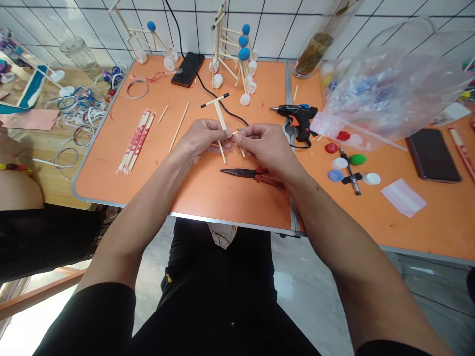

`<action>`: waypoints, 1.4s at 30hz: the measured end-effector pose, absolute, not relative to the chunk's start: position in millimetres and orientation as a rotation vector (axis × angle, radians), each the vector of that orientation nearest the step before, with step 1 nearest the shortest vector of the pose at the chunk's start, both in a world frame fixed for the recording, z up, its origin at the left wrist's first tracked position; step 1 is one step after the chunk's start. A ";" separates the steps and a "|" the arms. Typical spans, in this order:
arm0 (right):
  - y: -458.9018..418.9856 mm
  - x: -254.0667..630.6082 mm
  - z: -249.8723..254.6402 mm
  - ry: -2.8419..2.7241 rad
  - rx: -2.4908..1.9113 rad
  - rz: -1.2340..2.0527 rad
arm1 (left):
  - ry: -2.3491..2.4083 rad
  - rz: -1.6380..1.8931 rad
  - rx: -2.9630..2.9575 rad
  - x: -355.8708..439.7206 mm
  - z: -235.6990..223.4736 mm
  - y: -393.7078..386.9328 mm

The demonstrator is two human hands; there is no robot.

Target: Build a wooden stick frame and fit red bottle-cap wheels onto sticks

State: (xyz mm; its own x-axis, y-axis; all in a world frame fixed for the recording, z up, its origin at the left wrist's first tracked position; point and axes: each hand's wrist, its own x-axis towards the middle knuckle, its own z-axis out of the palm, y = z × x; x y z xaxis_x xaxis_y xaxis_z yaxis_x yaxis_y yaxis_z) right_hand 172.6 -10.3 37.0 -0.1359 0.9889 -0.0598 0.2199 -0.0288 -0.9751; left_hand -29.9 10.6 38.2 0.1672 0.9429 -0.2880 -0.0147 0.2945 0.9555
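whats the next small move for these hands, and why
Probably settle the small stick piece in the right hand against the T-shaped stick frame in the left hand: both hands pinch close together, though whether the pieces touch is hidden.

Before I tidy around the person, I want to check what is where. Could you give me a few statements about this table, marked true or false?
1. The left hand holds a T-shaped stick piece with black ends on its crossbar. True.
2. The right hand holds the glue gun. False: the right hand pinches a short stick; the glue gun lies on the table.
3. The pliers are left of the wrapped chopsticks. False: the pliers lie to the right of the wrapped chopsticks.
4. A green cap lies on the table. True.
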 end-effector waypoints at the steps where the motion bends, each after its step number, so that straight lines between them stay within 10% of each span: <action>1: -10.5 172.3 37.4 -1.458 -1.336 1.235 | 1.186 0.892 1.035 -29.9 38.0 10.7; 42: -7.9 173.3 29.0 -1.458 -1.271 1.228 | 1.246 0.911 1.038 -26.8 40.9 8.5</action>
State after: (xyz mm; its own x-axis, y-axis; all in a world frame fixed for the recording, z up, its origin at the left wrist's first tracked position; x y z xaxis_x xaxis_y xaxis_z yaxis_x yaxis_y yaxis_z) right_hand 173.3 -7.9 29.0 -0.1491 0.9887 -0.0156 0.1835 0.0122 -0.9829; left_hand -26.8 8.5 40.9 0.1146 0.9499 -0.2907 0.0108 0.2914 0.9565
